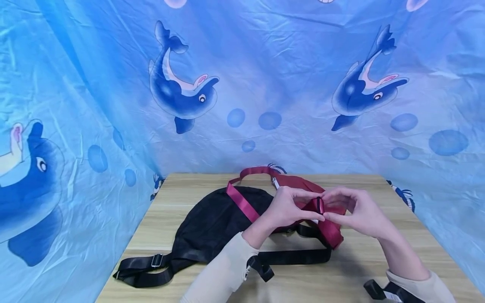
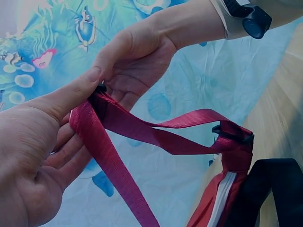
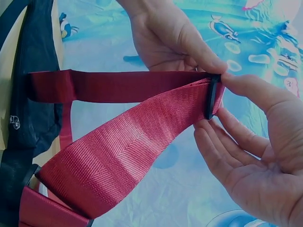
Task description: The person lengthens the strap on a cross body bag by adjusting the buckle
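Above the red bag, the left hand and right hand meet at a black slider buckle on its red strap. Seen in the right wrist view, the slider stands upright, strap threaded through it, between the fingertips of the right hand and left hand. Both hands pinch its edges between thumb and fingers. In the left wrist view the strap hangs in a loop from the hands, and a second black buckle joins it to the bag.
A black bag lies left of the red one on the wooden table, a red strap crossing it. Its black strap runs along the front, another strap loop at left. Dolphin-printed blue cloth surrounds the table.
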A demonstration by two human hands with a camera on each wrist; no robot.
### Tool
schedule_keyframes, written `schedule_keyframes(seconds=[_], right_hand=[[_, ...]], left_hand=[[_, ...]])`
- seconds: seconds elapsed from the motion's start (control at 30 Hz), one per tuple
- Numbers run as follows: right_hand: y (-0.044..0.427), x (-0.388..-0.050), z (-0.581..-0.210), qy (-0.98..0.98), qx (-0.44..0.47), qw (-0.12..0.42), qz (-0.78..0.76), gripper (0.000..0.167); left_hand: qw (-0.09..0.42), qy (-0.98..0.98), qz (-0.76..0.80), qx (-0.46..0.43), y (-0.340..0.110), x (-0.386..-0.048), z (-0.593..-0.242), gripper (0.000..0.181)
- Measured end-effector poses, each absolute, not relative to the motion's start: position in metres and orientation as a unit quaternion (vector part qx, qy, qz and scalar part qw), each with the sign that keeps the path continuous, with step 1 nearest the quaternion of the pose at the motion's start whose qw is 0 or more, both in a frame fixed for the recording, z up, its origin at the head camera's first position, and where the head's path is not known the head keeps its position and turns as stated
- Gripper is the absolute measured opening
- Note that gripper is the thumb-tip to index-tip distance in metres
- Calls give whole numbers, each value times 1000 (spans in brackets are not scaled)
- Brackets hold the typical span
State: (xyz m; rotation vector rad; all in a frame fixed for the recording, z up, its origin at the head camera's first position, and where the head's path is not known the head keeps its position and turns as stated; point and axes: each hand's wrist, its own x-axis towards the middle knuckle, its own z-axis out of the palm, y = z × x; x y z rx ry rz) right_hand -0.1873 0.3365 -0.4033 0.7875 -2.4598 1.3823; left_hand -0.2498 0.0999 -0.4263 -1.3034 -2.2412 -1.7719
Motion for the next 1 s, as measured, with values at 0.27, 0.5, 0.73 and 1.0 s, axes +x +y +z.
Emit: schedule_keyframes(seconds=[0.27, 0.5, 0.73, 1.0], right_hand=[[331, -187, -407, -812, 313, 98, 483, 37], [332, -187, -408, -769, 315, 137, 539, 36], [329, -186, -408, -810, 265, 187, 489, 43], [325, -185, -419, -705, 275, 234, 611, 38]], left_hand=[[-2, -715, -549, -432, 102, -247, -428, 47], [-26, -694, -581, -424, 104, -247, -425, 46], [-28, -703, -573, -421, 103, -249, -427, 47], [-29, -715, -546, -436, 107, -249, -431, 50]])
